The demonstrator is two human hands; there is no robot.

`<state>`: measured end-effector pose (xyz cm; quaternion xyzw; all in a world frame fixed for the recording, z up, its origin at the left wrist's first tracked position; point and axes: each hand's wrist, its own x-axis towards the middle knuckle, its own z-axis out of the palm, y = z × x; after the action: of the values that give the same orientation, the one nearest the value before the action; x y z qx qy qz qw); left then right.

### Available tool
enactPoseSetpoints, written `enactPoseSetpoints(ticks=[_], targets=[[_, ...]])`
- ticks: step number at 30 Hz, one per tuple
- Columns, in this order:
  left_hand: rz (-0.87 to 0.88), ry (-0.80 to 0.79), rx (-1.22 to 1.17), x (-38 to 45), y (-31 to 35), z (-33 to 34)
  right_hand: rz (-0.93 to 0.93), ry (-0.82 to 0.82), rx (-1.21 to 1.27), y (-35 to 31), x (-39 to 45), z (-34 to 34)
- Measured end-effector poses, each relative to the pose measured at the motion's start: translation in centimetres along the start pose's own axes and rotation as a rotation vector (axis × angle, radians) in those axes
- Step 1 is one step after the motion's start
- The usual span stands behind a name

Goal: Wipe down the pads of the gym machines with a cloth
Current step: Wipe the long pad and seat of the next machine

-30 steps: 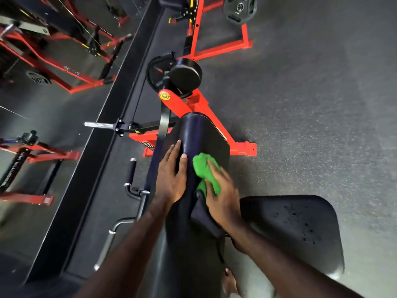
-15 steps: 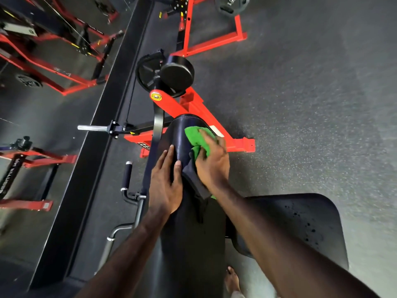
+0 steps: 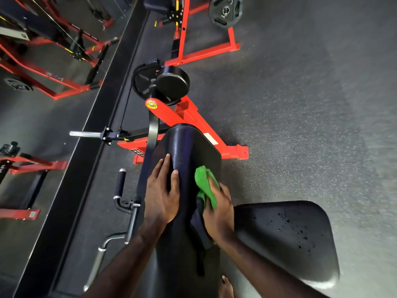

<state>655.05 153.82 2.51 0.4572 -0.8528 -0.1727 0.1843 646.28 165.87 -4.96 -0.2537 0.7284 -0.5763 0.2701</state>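
Green cloth [image 3: 205, 186]: bunched on right side of long black pad [image 3: 189, 151], mid-length. Right hand [image 3: 219, 211]: grip closed around cloth, pressing it to pad. Left hand [image 3: 161, 194]: fingers straight, flat on pad's left side, holding nothing. Dark strap [image 3: 199, 229] beneath right hand, possibly part of pad. Red frame [image 3: 193, 117] beyond; black seat pad [image 3: 290, 233] right.

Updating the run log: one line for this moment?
left hand flat on long pad | right hand grips green cloth on pad | wiping underway
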Motion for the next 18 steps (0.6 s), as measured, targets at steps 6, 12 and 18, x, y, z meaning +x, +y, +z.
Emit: enactPoseSetpoints(ticks=[6,12,18], targets=[[-0.016,0.007,-0.010,0.4,0.2,-0.1,0.238,0.001,-0.102,-0.4,8.1,0.2],[-0.016,0.018,-0.040,0.1,-0.4,0.1,-0.005,-0.038,-0.083,1.4,0.6,-0.7],[-0.016,0.031,-0.044,0.3,-0.6,0.3,0.266,-0.046,-0.129,4.1,1.7,-0.5]])
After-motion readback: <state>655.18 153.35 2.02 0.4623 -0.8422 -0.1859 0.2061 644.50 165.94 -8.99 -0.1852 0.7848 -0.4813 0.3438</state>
